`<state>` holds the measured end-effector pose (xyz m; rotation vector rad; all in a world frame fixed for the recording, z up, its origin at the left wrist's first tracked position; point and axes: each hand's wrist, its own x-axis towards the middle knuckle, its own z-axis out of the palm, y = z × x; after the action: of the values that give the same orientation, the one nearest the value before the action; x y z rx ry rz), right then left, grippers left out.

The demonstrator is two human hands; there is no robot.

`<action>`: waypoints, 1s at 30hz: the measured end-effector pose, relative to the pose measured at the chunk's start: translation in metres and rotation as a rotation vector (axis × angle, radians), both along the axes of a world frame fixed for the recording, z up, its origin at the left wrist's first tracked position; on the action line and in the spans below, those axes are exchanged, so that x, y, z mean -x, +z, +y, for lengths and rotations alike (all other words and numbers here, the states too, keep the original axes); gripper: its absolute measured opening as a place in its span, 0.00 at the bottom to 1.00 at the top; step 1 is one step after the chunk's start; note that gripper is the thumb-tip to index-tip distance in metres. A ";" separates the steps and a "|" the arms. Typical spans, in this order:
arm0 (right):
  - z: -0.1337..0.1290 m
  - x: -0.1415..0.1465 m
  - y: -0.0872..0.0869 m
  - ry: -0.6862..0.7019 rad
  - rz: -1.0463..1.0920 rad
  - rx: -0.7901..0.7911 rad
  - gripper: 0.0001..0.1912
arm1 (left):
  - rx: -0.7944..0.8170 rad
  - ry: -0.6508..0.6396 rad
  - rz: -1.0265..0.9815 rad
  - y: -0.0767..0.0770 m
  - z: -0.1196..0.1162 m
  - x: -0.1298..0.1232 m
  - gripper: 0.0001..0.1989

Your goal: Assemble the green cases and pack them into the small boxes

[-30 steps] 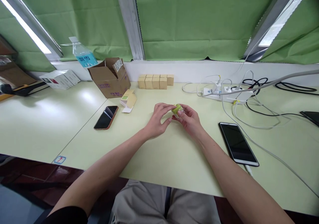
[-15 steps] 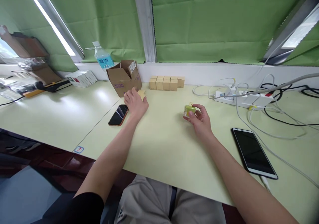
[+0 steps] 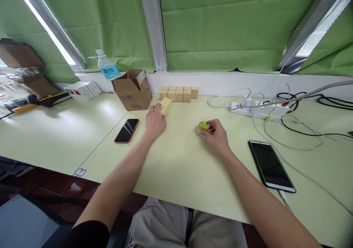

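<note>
My left hand [image 3: 155, 123] is closed on a small pale-yellow cardboard box [image 3: 166, 106] whose flap stands open. Fingers hide the near part of that box. To the right, a small green-topped item [image 3: 203, 126] with a yellow loop on top is pinched between the thumb and fingers of my right hand [image 3: 216, 134], just over the table. Its lower part looks pale or see-through, though its kind is unclear. A dark-screened phone with an orange edge [image 3: 127, 131] lies left of my left hand.
Several small closed boxes [image 3: 179, 94] stand in rows near the wall. Behind my left hand is an open brown carton [image 3: 132, 95], with a water bottle [image 3: 108, 67] behind it. At right lie a power strip [image 3: 257, 109], loose cables and a larger phone [image 3: 271, 165].
My left hand has moved right, away from the brown carton, bringing the small open box into clearer view. My right hand still holds the green-topped item, now tilted differently. The view has shifted slightly.
</note>
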<state>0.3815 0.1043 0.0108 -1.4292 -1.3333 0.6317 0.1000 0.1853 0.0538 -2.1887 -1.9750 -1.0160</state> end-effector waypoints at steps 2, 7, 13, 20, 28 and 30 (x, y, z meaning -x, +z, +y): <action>0.001 -0.002 0.000 -0.014 -0.086 0.044 0.20 | -0.094 -0.178 -0.128 0.000 -0.012 -0.020 0.31; -0.004 -0.002 0.007 -0.072 -0.249 -0.012 0.27 | -0.298 -0.426 -0.236 0.000 -0.043 -0.062 0.31; -0.026 0.019 0.028 0.074 -0.256 -0.458 0.34 | -0.469 -0.411 -0.091 0.003 -0.063 -0.080 0.29; -0.032 0.025 0.031 0.278 -0.057 -0.447 0.31 | -0.347 -0.581 -0.158 0.005 -0.077 -0.084 0.27; -0.030 0.008 0.041 0.283 0.003 -0.467 0.27 | -0.171 -0.934 -0.494 -0.001 -0.065 -0.059 0.22; -0.030 0.009 0.041 0.287 0.013 -0.468 0.25 | -0.168 -0.933 -0.476 -0.003 -0.063 -0.058 0.21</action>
<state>0.3729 0.0743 0.0518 -0.8649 -1.5671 0.4676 0.1578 0.1220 0.0506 -2.9914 -0.7757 -1.8274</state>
